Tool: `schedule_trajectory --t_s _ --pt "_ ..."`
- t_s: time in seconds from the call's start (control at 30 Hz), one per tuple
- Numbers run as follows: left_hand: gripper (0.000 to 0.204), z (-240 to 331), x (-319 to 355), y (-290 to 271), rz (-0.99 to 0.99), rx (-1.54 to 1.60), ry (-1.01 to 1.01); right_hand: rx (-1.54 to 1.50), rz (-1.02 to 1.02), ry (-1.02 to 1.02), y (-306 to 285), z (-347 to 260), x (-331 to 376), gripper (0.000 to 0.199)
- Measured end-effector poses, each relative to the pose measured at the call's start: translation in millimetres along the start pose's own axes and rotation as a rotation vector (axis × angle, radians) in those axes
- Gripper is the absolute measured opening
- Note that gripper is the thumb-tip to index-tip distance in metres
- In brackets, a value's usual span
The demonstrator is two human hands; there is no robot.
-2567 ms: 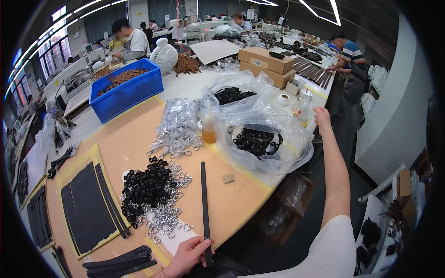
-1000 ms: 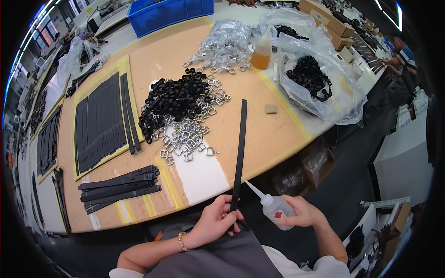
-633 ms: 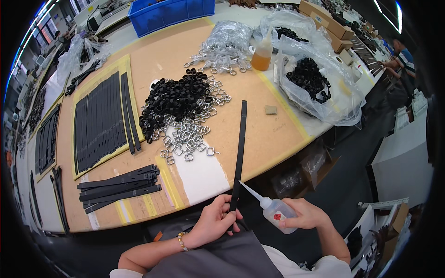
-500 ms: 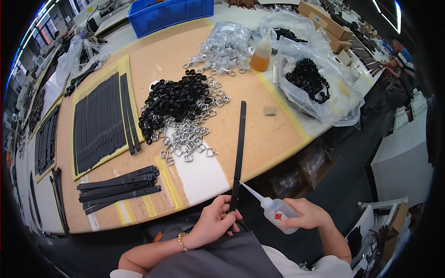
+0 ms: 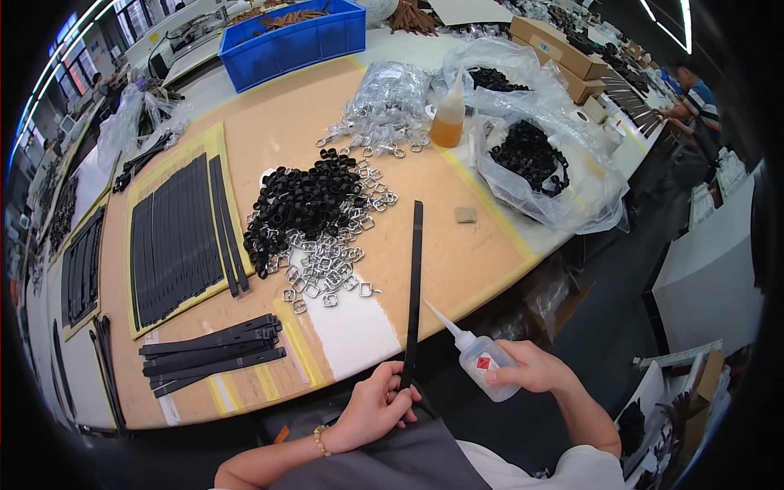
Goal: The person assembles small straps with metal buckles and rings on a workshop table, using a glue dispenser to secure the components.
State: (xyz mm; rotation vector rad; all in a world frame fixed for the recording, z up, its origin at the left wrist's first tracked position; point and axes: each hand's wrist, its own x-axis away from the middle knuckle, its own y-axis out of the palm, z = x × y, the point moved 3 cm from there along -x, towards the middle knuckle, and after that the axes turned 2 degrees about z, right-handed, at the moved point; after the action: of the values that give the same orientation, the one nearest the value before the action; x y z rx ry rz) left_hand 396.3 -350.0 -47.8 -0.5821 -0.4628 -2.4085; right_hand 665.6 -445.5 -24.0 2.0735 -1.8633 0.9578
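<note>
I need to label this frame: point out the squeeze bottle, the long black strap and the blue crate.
squeeze bottle (image 5: 483, 368), head view, on its clear body beside the label.
long black strap (image 5: 415, 278), head view, mid-length on the table.
blue crate (image 5: 298, 49), head view, on its front wall.

Left hand (image 5: 371, 408) near centre, fingers pinched shut, wrist bent. Right hand (image 5: 531, 369) further right, fingers curled in grip, forearm bare.

A tan table (image 5: 457, 245) with yellow tape lines carries a long black strap (image 5: 414, 286), a heap of black rings (image 5: 306, 200) beside silver buckles (image 5: 322, 273), rows of black strips (image 5: 175, 237), a stack of straps (image 5: 212, 351), clear bags (image 5: 547, 155), an amber bottle (image 5: 447, 122), a small block (image 5: 465, 215) and a blue crate (image 5: 294, 41).
</note>
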Motion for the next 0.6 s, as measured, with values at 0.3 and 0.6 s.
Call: schedule_trajectory --t_s 0.3,0.6 --pt "0.04 -3 0 -1 0.002 -0.019 0.003 -0.09 0.087 0.03 -9 -3 -22 0.058" --pt "0.04 -4 -4 -1 -0.009 0.014 0.025 -0.146 0.075 0.118 -18 -5 -23 0.049"
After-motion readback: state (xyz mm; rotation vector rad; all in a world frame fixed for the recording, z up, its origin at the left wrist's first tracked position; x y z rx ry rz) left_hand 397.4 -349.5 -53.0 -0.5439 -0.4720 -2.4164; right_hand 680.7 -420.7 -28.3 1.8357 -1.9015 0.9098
